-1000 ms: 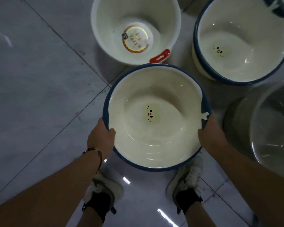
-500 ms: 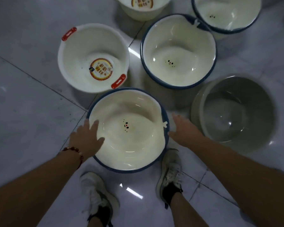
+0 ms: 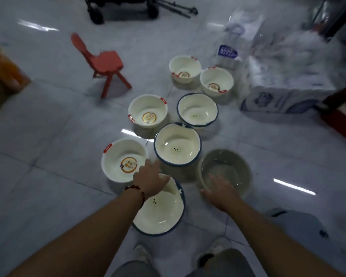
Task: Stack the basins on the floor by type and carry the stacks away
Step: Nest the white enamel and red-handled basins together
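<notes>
Both hands were released and held nothing. The left hand (image 3: 148, 179) hovered with fingers spread over the far rim of the nearest blue-rimmed basin (image 3: 160, 214), which sat on the floor (image 3: 48, 156). The right hand (image 3: 218, 189) hung open to that basin's right, over the near edge of the grey basin (image 3: 225, 168). Beyond the nearest basin stood two more blue-rimmed basins (image 3: 177, 145) and four red-handled basins (image 3: 124, 159).
</notes>
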